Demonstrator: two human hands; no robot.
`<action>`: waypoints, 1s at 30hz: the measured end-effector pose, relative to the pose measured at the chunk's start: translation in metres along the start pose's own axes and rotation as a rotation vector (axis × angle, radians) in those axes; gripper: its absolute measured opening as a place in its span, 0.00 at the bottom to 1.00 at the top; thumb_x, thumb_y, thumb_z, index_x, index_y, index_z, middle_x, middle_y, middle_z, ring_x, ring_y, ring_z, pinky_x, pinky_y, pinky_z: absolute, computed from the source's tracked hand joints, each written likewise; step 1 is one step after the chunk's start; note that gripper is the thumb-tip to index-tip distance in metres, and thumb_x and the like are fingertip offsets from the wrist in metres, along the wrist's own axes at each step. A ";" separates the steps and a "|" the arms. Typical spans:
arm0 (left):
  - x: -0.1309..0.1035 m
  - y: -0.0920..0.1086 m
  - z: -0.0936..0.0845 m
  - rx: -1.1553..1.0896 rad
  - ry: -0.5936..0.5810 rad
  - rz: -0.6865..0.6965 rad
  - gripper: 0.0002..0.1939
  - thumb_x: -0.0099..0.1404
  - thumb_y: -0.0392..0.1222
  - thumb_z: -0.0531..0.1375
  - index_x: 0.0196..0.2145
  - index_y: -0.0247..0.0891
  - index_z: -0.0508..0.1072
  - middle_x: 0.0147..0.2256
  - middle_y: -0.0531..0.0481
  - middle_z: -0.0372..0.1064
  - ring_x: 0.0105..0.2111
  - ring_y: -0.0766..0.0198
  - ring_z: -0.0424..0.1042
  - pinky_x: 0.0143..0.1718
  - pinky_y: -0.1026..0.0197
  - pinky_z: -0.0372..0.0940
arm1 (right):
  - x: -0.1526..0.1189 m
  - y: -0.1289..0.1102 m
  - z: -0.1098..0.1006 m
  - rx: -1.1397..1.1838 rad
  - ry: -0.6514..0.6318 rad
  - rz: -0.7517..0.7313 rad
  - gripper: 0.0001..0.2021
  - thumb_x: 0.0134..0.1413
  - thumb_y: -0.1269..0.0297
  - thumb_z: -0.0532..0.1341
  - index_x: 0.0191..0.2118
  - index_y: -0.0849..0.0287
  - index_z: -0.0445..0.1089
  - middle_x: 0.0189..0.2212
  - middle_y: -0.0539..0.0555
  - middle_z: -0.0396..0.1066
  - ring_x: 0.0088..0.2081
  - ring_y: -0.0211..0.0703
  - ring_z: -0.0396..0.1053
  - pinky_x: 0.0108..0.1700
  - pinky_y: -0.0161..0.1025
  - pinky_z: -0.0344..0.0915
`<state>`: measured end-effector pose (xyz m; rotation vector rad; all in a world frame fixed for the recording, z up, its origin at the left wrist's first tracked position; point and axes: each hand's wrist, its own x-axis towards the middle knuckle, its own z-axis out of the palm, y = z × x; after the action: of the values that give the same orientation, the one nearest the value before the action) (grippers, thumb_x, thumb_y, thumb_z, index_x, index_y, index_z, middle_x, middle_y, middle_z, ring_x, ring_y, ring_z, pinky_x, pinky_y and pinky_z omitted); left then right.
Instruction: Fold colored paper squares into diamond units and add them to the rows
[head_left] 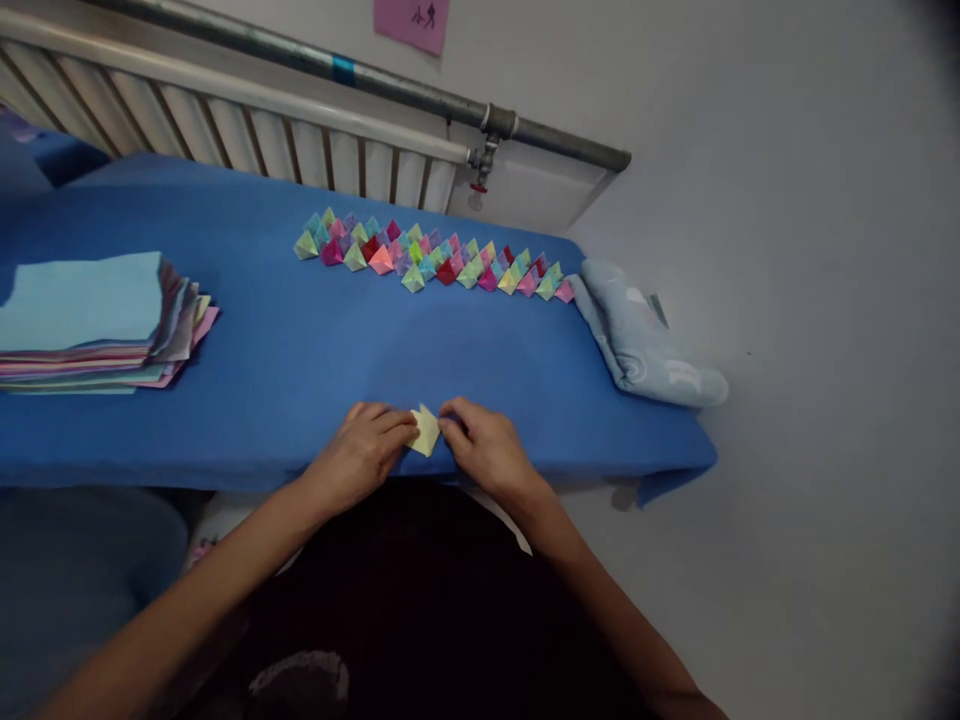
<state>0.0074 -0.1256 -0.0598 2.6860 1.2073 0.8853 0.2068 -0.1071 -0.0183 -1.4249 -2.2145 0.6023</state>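
Note:
A small pale yellow folded paper (426, 431) lies at the front part of the blue-covered table, between my two hands. My left hand (369, 445) has its fingers closed together on the paper's left side, holding it against the cloth. At the paper's right edge, my right hand (482, 442) pinches with thumb and forefinger, its other fingers curled. A point of the paper sticks up at the top. Farther back, several small folded paper pieces (445, 270) in many colours stand in close rows.
On the left of the blue table (285, 350) is a thick stack of coloured paper sheets (82, 305). A folded grey-blue cloth (637, 340) lies at the right end. Behind stand a radiator (247, 130) and a pipe (405, 92) along the wall.

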 end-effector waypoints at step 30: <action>0.004 0.000 -0.011 -0.027 -0.140 0.050 0.15 0.67 0.39 0.54 0.52 0.40 0.68 0.48 0.45 0.74 0.48 0.56 0.70 0.49 0.52 0.58 | -0.010 0.026 0.006 -0.050 -0.047 -0.369 0.10 0.58 0.70 0.59 0.44 0.56 0.72 0.43 0.54 0.74 0.44 0.45 0.66 0.48 0.43 0.58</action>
<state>0.0041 -0.1246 -0.0490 2.7153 1.0961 0.7002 0.2259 -0.1072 -0.0387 -0.9923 -2.4602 0.4580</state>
